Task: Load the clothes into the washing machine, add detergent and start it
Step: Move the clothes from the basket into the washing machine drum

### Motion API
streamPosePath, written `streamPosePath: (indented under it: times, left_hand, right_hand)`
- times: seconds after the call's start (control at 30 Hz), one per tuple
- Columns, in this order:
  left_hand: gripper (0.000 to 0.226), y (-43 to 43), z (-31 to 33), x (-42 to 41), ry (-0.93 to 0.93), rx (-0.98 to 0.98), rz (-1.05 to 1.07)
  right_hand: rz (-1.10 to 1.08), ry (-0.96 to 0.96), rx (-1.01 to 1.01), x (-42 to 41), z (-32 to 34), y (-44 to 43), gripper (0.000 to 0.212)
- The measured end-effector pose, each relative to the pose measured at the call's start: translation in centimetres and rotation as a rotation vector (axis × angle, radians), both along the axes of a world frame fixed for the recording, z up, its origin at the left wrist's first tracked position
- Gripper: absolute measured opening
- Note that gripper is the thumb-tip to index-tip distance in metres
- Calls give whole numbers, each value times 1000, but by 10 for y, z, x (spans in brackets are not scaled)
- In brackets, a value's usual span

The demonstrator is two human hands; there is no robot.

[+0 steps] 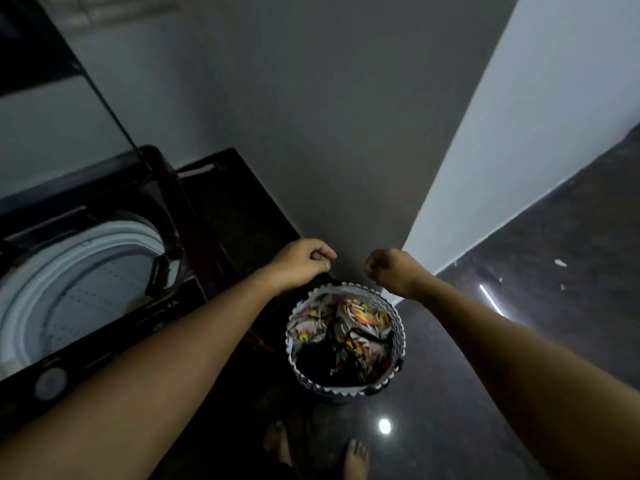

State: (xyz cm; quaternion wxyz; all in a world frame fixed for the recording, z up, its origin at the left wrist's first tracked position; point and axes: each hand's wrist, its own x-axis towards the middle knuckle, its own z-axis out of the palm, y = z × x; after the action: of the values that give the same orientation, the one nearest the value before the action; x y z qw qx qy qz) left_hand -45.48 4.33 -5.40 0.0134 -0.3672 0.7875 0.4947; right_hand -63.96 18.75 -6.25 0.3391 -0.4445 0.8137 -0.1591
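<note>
A round laundry basket (394, 372) with a zigzag rim sits low at centre, over the dark floor. It is full of clothes (349, 327), patterned white, red and yellow, plus dark pieces. My left hand (301, 263) is closed on a thin dark strap that runs down to the basket's far rim. Above the rim's far right side, my right hand (391, 271) is a closed fist; the rim rises toward it and the strap there is hidden. At left stands the top-loading washing machine (194, 237), its lid (69, 98) raised and its white drum (79, 285) open.
A grey wall (329, 116) stands straight ahead and a white wall corner (519, 133) at right. The floor (554, 271) is dark and glossy, with light reflections. My bare feet (353, 459) show at the bottom. A round knob (50, 382) sits on the machine's near panel.
</note>
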Motion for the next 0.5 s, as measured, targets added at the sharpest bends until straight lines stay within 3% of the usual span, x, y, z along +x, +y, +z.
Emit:
streamPosePath:
  times: [0.27,0.5]
  left_hand:
    - [19,16,-172,-17,-154,146,-15]
    - [29,26,-300,-10,-280,199,-1]
  right_hand:
    - [-91,-107,134,4,-158,24,14]
    - [-170,-169,174,12,-273,25,36]
